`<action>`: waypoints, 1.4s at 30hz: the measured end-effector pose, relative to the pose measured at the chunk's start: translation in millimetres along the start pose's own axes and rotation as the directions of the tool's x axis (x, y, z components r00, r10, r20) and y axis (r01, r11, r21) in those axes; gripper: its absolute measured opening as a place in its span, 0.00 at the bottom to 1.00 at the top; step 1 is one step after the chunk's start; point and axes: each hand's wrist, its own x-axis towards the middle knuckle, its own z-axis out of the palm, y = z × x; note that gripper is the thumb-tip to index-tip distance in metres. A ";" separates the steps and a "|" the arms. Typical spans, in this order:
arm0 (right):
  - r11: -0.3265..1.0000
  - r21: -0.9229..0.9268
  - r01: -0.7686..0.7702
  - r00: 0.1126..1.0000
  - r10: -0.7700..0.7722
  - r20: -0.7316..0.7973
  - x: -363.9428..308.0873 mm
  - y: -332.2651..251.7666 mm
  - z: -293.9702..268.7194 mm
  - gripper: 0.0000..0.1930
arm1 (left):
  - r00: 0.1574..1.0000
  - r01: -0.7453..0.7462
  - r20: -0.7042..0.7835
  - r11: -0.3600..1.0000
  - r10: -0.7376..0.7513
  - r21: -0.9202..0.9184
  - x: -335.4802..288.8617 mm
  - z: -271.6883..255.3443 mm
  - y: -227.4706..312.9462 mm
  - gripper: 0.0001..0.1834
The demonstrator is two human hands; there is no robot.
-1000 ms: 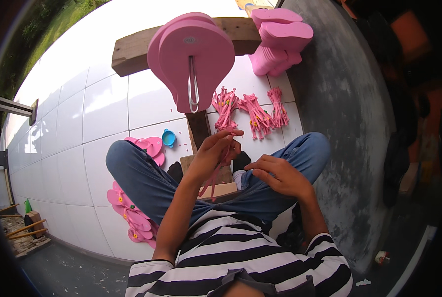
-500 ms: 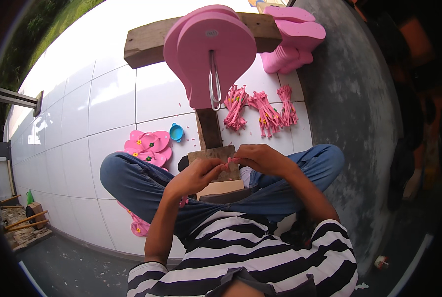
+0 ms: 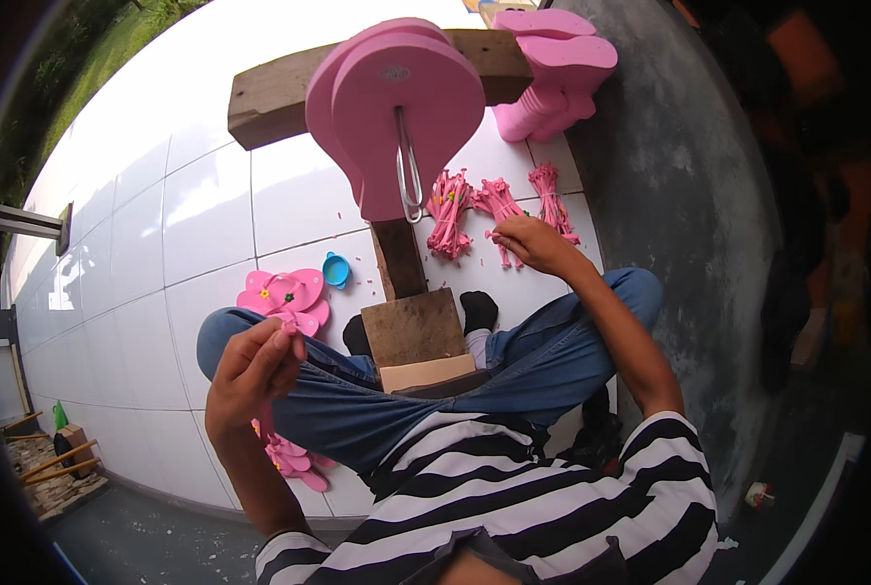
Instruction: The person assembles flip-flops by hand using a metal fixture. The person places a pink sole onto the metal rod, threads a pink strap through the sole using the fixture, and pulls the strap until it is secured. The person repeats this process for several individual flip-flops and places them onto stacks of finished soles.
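Observation:
My left hand (image 3: pixel 253 370) is raised over my left knee, fingers pinched on a pink sandal strap (image 3: pixel 290 329); most of the strap is hidden by the hand. Out to the right, my right hand (image 3: pixel 541 246) is closed in a pinch in front of the middle bundle of pink straps (image 3: pixel 497 198). A small pink piece (image 3: pixel 491 235) shows at its fingertips; its kind is unclear. Ahead of me, pink sandal soles (image 3: pixel 411 88) hang against a wooden beam (image 3: pixel 265 100), with a looped metal tool (image 3: pixel 406 161) sticking out of the front sole's hole.
Assembled pink flip-flops (image 3: pixel 304 288) lie left of my leg, beside a blue cup (image 3: pixel 335 270). Further strap bundles (image 3: pixel 449 214) lie on the white tiles. More soles (image 3: pixel 562 73) are stacked behind the beam's right end. A wooden block (image 3: pixel 411 327) stands between my feet.
My hands, together over the wooden block before, have moved apart. The left went left and toward me; the right went forward and right to the strap bundles.

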 end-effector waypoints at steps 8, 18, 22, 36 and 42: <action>0.932 -0.266 -0.247 0.903 0.321 0.286 18.8 3.6 77.3 0.19 | 0.960 -0.239 -0.183 0.958 0.210 -0.157 70.2 -21.6 -2.2 0.16; 0.998 -0.013 -0.062 0.982 0.063 0.180 112.5 -100.4 221.4 0.21 | 0.883 -0.422 -0.349 0.857 0.314 -0.295 64.5 -23.3 -7.9 0.16; 0.971 -0.182 -0.155 0.962 0.190 0.195 139.9 -104.6 280.2 0.29 | 0.875 -0.429 -0.380 0.844 0.301 -0.321 65.9 -28.4 -13.1 0.16; 0.936 -0.339 -0.096 0.950 0.189 0.250 170.1 -73.9 337.0 0.30 | 0.887 -0.439 -0.325 0.816 0.328 -0.376 74.4 -37.2 -12.6 0.14; 0.920 -0.383 -0.080 0.958 0.178 0.226 171.9 -72.7 343.9 0.27 | 0.885 -0.428 -0.343 0.837 0.314 -0.340 77.9 -30.9 -8.3 0.15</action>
